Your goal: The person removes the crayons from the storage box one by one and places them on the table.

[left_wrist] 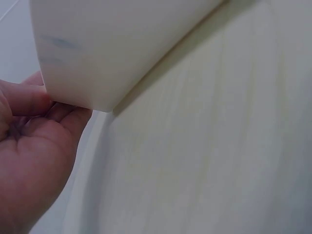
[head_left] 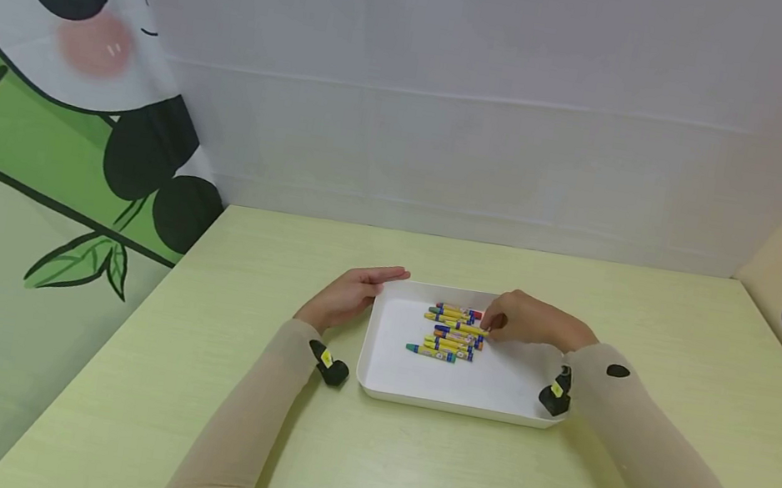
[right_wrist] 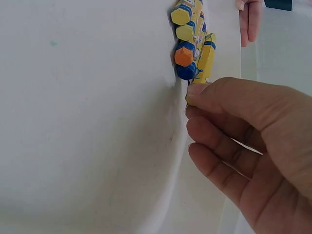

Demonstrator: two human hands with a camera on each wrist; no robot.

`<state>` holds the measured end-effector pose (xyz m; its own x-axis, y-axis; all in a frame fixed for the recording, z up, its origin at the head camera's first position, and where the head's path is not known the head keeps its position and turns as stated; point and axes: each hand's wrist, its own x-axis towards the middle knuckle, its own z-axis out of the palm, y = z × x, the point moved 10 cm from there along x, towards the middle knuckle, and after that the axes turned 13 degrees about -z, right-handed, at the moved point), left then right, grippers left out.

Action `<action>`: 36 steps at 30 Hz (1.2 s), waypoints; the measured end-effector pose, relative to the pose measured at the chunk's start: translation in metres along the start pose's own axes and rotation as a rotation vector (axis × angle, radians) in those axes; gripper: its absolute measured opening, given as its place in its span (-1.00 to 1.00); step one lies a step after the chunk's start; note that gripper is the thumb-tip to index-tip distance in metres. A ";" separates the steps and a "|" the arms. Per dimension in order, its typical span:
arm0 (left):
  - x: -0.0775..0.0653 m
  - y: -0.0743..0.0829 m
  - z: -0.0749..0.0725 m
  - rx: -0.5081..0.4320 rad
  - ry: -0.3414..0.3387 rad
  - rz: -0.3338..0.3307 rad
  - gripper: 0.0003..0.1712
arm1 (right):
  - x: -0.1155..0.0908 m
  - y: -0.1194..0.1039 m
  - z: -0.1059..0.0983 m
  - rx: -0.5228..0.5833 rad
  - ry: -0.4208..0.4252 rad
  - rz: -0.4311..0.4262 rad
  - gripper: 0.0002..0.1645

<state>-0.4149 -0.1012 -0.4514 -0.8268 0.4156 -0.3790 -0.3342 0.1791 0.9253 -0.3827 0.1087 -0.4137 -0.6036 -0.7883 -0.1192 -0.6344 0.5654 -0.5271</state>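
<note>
Between thumb and fingertips, my right hand (head_left: 535,319) pinches the near end of a yellow crayon (right_wrist: 206,56). That crayon lies slanted over the row, beside a blue-ended crayon (right_wrist: 185,71) and an orange-ended crayon (right_wrist: 184,54). Several crayons with yellow wrappers lie side by side in the white tray (head_left: 506,388), among them a green crayon (head_left: 431,353) at the front of the row. At the tray's back left corner, my left hand (head_left: 345,298) holds the edge, thumb against the wall. In the left wrist view its fingertips are partly hidden behind the tray.
The tray stands on a pale wooden table (head_left: 402,473). A light grey cloth wall (head_left: 486,165) rises behind the table's back edge. Printed cartoon panels flank both sides. Dark wrist cameras (head_left: 555,395) are strapped to both sleeves.
</note>
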 end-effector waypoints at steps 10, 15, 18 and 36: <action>0.001 0.000 0.000 0.011 0.000 0.000 -0.45 | -0.010 -0.002 -0.009 0.021 0.029 0.005 -0.82; 0.001 -0.001 0.001 -0.003 0.006 -0.009 -0.45 | -0.015 0.000 -0.010 0.032 0.031 0.008 -0.81; 0.000 -0.001 0.001 -0.005 0.009 -0.010 -0.45 | -0.018 0.000 -0.013 0.030 0.041 0.001 -0.81; -0.003 0.002 0.001 0.003 0.017 -0.014 -0.46 | -0.040 0.003 -0.039 -0.005 0.114 -0.021 -0.79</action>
<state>-0.4124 -0.1010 -0.4488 -0.8297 0.3976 -0.3918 -0.3445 0.1877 0.9198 -0.3790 0.1517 -0.3777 -0.6409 -0.7675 -0.0114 -0.6496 0.5502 -0.5247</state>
